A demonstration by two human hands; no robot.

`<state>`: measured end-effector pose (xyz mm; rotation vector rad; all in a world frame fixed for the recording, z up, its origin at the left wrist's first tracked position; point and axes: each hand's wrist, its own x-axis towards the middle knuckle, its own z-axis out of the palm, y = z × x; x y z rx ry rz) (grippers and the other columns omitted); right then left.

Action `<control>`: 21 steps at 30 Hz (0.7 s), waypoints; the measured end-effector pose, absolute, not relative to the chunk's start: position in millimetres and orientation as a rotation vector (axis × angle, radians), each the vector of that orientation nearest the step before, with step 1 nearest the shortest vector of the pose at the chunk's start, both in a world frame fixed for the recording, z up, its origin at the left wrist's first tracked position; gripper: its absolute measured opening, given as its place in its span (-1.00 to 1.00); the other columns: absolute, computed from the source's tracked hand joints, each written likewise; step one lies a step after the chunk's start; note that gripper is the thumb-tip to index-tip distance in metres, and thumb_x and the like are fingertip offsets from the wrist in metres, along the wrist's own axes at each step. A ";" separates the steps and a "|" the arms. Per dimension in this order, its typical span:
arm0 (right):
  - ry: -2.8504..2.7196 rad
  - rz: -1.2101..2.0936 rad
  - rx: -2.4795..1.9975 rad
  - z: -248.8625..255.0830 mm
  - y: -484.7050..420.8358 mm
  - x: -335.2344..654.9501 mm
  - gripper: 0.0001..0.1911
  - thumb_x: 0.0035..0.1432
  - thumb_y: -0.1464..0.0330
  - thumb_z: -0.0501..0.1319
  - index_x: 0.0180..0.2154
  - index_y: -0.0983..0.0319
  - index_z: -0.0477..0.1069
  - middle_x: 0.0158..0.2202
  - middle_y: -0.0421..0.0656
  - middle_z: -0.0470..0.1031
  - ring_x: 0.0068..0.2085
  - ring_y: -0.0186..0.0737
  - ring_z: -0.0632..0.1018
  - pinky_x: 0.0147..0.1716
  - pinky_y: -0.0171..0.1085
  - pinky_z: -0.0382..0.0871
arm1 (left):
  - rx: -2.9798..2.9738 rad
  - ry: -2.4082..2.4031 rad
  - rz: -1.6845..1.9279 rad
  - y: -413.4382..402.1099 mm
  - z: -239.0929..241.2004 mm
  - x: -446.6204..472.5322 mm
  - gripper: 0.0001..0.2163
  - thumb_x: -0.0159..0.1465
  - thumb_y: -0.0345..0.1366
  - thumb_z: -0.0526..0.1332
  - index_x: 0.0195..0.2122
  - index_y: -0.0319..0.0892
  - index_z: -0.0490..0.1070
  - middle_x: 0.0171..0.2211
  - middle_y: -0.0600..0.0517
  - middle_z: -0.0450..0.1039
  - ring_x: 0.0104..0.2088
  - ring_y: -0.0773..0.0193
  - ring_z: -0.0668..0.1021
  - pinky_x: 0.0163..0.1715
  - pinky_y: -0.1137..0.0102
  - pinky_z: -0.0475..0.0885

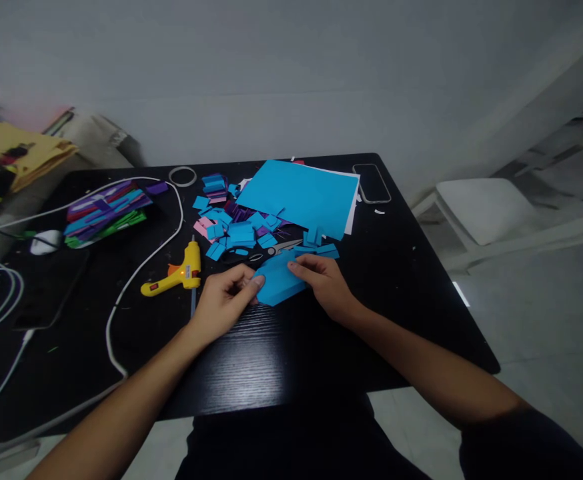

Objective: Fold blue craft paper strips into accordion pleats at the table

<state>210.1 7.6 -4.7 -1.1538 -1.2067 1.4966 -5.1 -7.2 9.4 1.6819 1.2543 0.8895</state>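
Observation:
A folded piece of blue paper (279, 280) is held between my two hands, just above the black table. My left hand (226, 297) pinches its left end between thumb and fingers. On the right end, my right hand (327, 283) grips it with the thumb on top; the fingers beneath are partly hidden. Scissors (274, 249) lie right behind the held paper, their blades pointing right. Beyond them is a heap of small blue paper pieces (241, 235), mixed with pink and purple ones. A large blue sheet (299, 197) lies over white paper at the back.
A yellow glue gun (184, 272) lies left of my left hand. A white cable (146, 261) curves across the black table (371, 333). Farther left are a bundle of coloured strips (106, 212) and a dark tablet-like device (51, 290). A phone (371, 183) rests at the back right; a white stool (484, 208) stands beyond.

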 end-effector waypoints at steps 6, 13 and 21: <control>-1.110 1.658 -1.083 -6.8 8.5 208.0 -0.70 0.10 0.12 0.42 -0.33 0.22 0.53 -0.32 -0.19 0.54 -0.29 -0.23 0.57 -0.30 -0.23 0.57 | 1.600 1.285 0.952 -5.9 7.0 -6.7 -0.73 0.35 -0.14 0.27 -0.43 -0.18 0.43 -0.60 0.10 0.48 -0.56 0.37 0.48 -0.50 0.50 0.36; -0.993 1.708 -1.066 -10.8 9.5 206.2 -0.58 -0.12 0.26 0.56 -0.23 0.22 0.51 -0.26 -0.19 0.62 -0.24 -0.21 0.65 -0.23 -0.21 0.63 | 1.505 1.200 0.888 -4.2 4.5 -6.3 -0.78 0.32 -0.15 0.30 -0.37 -0.19 0.46 -0.53 0.06 0.54 -0.48 0.31 0.57 -0.39 0.45 0.45; -1.147 1.542 -0.980 -11.1 5.1 204.2 -0.67 -0.07 0.30 0.54 -0.29 0.21 0.49 -0.31 -0.22 0.61 -0.26 -0.26 0.64 -0.15 -0.23 0.55 | 1.555 1.157 0.639 -5.9 -7.4 -3.6 -0.78 0.30 -0.14 0.31 -0.26 -0.22 0.51 -0.47 0.06 0.51 -0.48 0.29 0.53 -0.43 0.41 0.44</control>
